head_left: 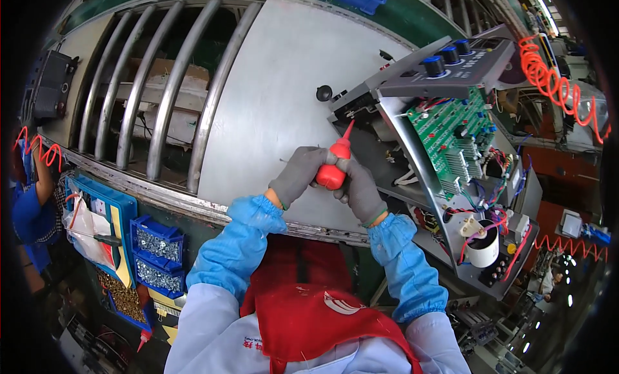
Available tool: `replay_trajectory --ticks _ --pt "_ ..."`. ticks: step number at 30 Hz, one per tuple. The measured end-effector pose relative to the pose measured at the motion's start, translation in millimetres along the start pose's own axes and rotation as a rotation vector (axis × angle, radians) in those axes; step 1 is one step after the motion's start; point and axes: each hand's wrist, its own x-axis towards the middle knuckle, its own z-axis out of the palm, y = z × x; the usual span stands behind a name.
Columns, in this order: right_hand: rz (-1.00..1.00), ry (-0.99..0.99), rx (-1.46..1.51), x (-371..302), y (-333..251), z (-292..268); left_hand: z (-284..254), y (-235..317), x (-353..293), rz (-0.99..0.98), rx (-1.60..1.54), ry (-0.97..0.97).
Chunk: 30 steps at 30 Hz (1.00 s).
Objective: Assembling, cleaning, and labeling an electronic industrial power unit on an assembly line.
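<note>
A small red squeeze bottle with a long pointed nozzle is tilted up and to the right between my two grey-gloved hands. My left hand closes on its left side, fingertips near the collar. My right hand grips it from the right, fingers curled around the body; part of the bottle is hidden there. The nozzle tip points toward the open grey machine housing, just to the right. On that housing sit a green circuit board and a control panel with blue-topped black knobs.
Under my hands lies a pale grey metal bench plate, with steel rollers to its left. Blue bins of screws hang at the lower left. A coiled red hose dangles at the upper right. Another person's arm shows at the far left.
</note>
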Motion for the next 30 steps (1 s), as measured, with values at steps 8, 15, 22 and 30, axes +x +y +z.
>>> replay_trajectory --ticks 8,15,22,30 --pt "-0.012 0.025 0.093 25.5 13.6 1.3 -8.1 -10.3 21.4 0.038 0.009 -0.012" --pt "0.039 0.037 0.078 23.4 13.3 5.8 -3.9 -15.5 9.9 -0.040 -0.044 0.087" --pt "-0.144 0.113 -0.017 -32.0 20.6 17.4 8.1 -30.2 -19.1 0.048 -0.134 0.003" --pt "-0.187 0.249 0.032 -27.5 15.4 -8.8 31.5 -23.2 14.8 0.366 0.042 -0.069"
